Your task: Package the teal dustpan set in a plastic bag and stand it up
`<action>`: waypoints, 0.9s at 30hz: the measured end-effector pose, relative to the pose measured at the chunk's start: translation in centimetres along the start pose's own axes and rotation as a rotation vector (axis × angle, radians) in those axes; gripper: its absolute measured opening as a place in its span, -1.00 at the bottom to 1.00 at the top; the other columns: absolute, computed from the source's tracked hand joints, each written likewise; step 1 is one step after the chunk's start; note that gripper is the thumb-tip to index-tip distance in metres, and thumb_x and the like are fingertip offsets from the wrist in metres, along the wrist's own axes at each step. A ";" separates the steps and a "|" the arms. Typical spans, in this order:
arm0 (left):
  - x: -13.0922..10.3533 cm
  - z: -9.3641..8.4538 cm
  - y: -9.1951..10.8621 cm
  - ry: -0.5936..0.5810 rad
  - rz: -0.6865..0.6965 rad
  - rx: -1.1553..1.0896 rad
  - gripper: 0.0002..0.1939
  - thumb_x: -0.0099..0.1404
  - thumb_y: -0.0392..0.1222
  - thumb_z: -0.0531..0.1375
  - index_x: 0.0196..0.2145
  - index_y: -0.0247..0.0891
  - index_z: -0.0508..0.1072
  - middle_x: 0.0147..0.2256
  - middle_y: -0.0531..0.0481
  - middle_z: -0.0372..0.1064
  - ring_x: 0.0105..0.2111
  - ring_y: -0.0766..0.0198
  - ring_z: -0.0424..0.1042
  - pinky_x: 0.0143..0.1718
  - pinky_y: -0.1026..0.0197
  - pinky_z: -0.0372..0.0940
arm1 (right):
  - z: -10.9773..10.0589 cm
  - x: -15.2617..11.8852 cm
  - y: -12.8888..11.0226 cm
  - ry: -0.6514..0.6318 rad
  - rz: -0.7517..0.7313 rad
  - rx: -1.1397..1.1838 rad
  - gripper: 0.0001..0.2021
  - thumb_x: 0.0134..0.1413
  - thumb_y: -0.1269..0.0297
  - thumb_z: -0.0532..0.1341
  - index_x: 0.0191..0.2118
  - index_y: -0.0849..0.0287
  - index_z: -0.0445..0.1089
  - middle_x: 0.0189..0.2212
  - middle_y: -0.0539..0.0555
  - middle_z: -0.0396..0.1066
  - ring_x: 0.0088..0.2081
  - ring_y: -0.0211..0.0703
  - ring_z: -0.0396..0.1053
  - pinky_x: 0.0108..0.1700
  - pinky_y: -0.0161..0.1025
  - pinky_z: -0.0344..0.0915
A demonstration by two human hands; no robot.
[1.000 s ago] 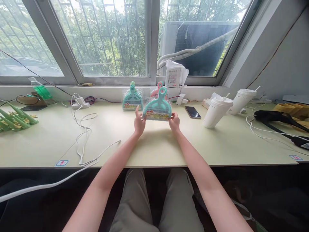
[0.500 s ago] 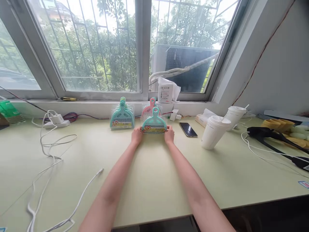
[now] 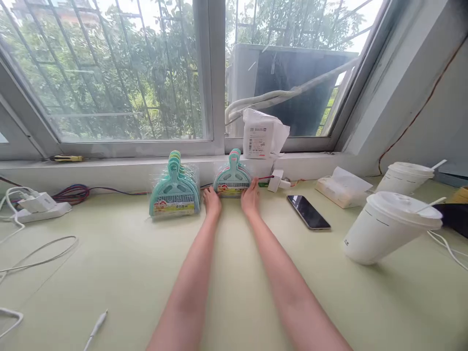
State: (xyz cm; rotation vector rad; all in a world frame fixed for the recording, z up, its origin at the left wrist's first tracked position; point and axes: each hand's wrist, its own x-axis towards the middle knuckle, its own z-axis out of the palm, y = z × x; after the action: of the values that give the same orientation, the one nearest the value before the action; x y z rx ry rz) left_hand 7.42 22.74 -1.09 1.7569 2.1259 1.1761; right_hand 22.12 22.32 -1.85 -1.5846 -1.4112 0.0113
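Observation:
A teal dustpan set in clear wrap (image 3: 233,178) stands upright against the wall under the window, with pink edges showing just behind it. My left hand (image 3: 212,201) is at its lower left corner, fingers bent, thumb side near the pack. On the other side, my right hand (image 3: 250,197) rests against the lower right corner with its fingers stretched upward along the pack. Left of my hands, a row of several wrapped teal and green dustpan sets (image 3: 174,190) leans against the same wall.
A phone (image 3: 308,212), a tissue pack (image 3: 341,187) and two white cups (image 3: 391,226) are at the right. A paper package (image 3: 260,136) sits on the sill. A power strip (image 3: 42,209) and white cables lie left, and a screwdriver (image 3: 67,158) on the sill.
The teal set has moved back against the pink one by the wall. My right hand's fingers have loosened and straightened. The view has moved closer to the window.

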 end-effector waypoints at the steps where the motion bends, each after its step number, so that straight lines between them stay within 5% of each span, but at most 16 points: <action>1: 0.1 0.1 -0.1 -0.034 0.028 0.009 -0.58 0.39 -0.20 0.04 0.16 -0.39 0.20 0.10 -0.40 0.24 0.16 -0.15 0.22 0.06 -0.05 0.22 | 0.3 0.2 0.2 -0.005 0.002 -0.012 -0.32 0.22 0.35 -0.13 0.41 0.38 -0.34 0.40 0.41 -0.22 0.35 0.29 -0.03 0.27 0.24 0.04; 9: -0.4 -1.1 0.1 -0.123 0.037 0.000 -0.62 0.37 -0.17 0.05 0.08 -0.37 0.28 0.09 -0.38 0.28 0.14 -0.18 0.20 0.05 -0.08 0.22 | 0.4 0.4 1.5 -0.091 0.035 0.188 -0.22 0.25 0.07 -0.04 0.41 0.35 -0.41 0.40 0.40 -0.26 0.41 0.16 -0.19 0.29 0.13 0.06; 14: -0.6 -1.7 0.0 -0.178 0.097 -0.069 -0.44 0.35 -0.16 0.05 0.28 -0.24 0.11 0.19 -0.29 0.23 0.21 -0.14 0.14 0.09 -0.11 0.20 | 0.0 0.3 2.5 -0.193 0.048 0.298 0.02 0.05 -0.16 0.19 0.41 0.23 -0.40 0.41 0.37 -0.31 0.42 0.13 -0.29 0.35 0.13 -0.09; 27: -0.1 -1.2 -0.4 -0.212 0.096 -0.057 -0.39 0.36 -0.07 0.01 0.33 -0.15 0.07 0.10 -0.29 0.35 0.18 -0.11 0.24 0.03 -0.10 0.26 | 0.4 0.6 2.8 -0.139 0.017 0.263 -0.07 0.07 0.31 0.15 0.41 0.27 -0.47 0.40 0.38 -0.27 0.42 0.10 -0.22 0.34 0.11 -0.02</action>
State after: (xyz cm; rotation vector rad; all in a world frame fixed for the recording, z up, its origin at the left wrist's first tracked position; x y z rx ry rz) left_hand 6.42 22.09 -0.57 1.8846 1.8896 1.0094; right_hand 24.17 23.41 -3.52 -1.3985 -1.4383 0.3100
